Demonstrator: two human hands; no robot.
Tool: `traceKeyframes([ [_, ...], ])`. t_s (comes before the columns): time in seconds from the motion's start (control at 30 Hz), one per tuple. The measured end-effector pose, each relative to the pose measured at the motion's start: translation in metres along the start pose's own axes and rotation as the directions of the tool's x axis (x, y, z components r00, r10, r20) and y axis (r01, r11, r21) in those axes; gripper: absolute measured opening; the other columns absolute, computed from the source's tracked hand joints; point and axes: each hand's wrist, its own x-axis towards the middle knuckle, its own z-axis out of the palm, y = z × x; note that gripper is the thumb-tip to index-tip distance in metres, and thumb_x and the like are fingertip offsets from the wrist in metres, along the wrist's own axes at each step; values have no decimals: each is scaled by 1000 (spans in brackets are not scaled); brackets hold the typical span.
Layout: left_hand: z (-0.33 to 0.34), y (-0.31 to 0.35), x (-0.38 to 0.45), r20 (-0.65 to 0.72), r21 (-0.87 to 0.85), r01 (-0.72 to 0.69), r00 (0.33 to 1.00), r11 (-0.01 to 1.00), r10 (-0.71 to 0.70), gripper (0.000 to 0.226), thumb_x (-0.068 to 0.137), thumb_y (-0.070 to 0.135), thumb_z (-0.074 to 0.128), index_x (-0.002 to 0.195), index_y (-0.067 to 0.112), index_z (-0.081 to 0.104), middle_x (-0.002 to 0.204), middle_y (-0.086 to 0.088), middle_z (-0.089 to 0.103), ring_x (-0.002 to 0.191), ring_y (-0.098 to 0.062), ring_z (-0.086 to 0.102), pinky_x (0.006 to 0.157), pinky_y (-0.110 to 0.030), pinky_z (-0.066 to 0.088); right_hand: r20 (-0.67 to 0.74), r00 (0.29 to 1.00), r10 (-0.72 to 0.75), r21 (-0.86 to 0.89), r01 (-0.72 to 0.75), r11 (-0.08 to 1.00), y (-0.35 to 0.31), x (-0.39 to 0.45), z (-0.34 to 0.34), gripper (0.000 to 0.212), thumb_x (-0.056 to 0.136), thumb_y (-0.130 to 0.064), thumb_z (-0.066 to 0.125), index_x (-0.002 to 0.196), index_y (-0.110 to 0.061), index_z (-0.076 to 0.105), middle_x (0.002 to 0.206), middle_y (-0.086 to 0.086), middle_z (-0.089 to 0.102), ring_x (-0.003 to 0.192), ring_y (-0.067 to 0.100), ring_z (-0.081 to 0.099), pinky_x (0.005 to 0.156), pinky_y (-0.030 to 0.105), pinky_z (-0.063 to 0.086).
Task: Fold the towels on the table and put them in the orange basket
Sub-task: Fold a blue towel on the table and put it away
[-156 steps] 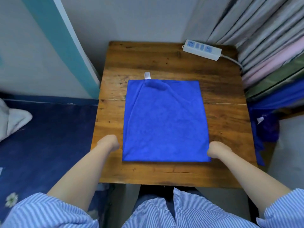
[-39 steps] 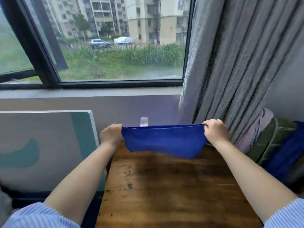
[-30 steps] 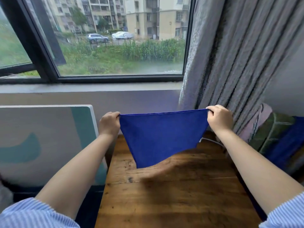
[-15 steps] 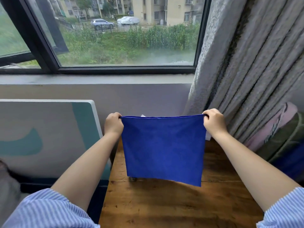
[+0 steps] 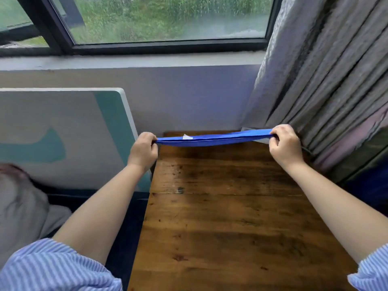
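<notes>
I hold a blue towel [image 5: 214, 139] stretched flat and nearly edge-on above the far end of the wooden table [image 5: 226, 217]. My left hand [image 5: 143, 149] pinches its left corner and my right hand [image 5: 284, 143] pinches its right corner. A small white tag shows on the towel's upper side near the left. The towel sags slightly in the middle and hangs clear of the tabletop. No orange basket is in view.
Grey curtains [image 5: 327, 70] hang close behind my right hand. A white and teal board [image 5: 63, 133] leans left of the table. A window [image 5: 168, 19] and sill run along the back wall. Folded fabrics [image 5: 357, 148] are stacked at right.
Half a second ago the towel hung down as a full square from my hands. Now it has swung up flat and edge-on, and my hands are farther apart and lower, over the table's far end.
</notes>
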Motion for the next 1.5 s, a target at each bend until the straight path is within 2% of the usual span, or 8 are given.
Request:
traceKeyframes([
  [0.2, 34, -30, -90, 417, 101, -10, 908, 995, -33, 13, 89, 4, 47, 94, 0, 58, 102, -16, 58, 96, -30, 54, 78, -29, 38, 246, 966, 84, -84, -65, 994, 40, -116, 5, 12, 74, 16, 55, 83, 13, 61, 92, 30, 61, 88, 42, 61, 79, 45, 49],
  [0.4, 64, -49, -158, 780, 261, -158, 616, 952, -112, 11, 87, 12, 48, 88, 9, 59, 102, -8, 63, 93, -25, 55, 68, -28, 37, 465, 856, 227, -221, -136, 966, 60, -201, 6, 8, 74, 6, 56, 78, 6, 63, 88, 21, 64, 91, 36, 58, 69, 38, 47],
  [0.57, 85, -68, -194, 885, 254, -180, 439, 950, -153, 8, 87, 12, 48, 80, 11, 51, 100, -9, 57, 86, -23, 51, 68, -32, 38, 729, 667, 153, -244, 44, 969, 79, -233, 10, 11, 73, 2, 55, 79, 6, 63, 98, 20, 65, 119, 28, 51, 94, 36, 43],
  [0.8, 107, -83, -235, 865, 201, -243, 499, 949, -56, 9, 90, 15, 49, 84, 10, 52, 104, -7, 51, 100, -24, 49, 79, -34, 44, 825, 560, 75, -182, 138, 974, 94, -264, 15, 7, 72, 8, 58, 76, 9, 63, 90, 24, 63, 105, 37, 56, 86, 49, 49],
  [1.07, 105, -91, -217, 745, -6, 414, 609, 910, -272, 20, 90, 9, 53, 72, 16, 48, 95, -1, 58, 91, -13, 52, 76, -23, 37, 704, 676, 217, -112, -195, 974, 94, -243, 29, 19, 69, 13, 56, 64, -5, 52, 82, 24, 66, 85, 35, 62, 74, 36, 47],
  [1.17, 105, -85, -194, 671, -221, 569, 678, 792, -300, 29, 90, 3, 52, 67, 19, 45, 68, 0, 49, 57, 3, 45, 52, -8, 32, 596, 694, 405, -32, -484, 875, 98, -216, 41, 12, 75, 12, 51, 70, 3, 57, 75, 24, 62, 69, 27, 52, 60, 26, 36],
  [1.27, 113, -82, -172, 611, -384, 653, 710, 653, -350, 26, 93, 5, 47, 71, 19, 47, 70, 1, 48, 63, -5, 44, 58, -17, 34, 534, 681, 501, 189, -674, 714, 100, -186, 51, 30, 78, 13, 49, 63, -12, 55, 62, 6, 56, 55, 2, 50, 57, 20, 37],
  [1.5, 161, -75, -105, 431, -509, 712, 698, 484, -572, 27, 95, 12, 45, 70, 19, 46, 66, 3, 48, 55, -4, 50, 47, -13, 38, 555, 586, 590, 453, -808, 376, 106, -110, 100, 30, 86, 5, 48, 66, -17, 56, 47, -16, 62, 47, -5, 56, 51, 10, 45],
])
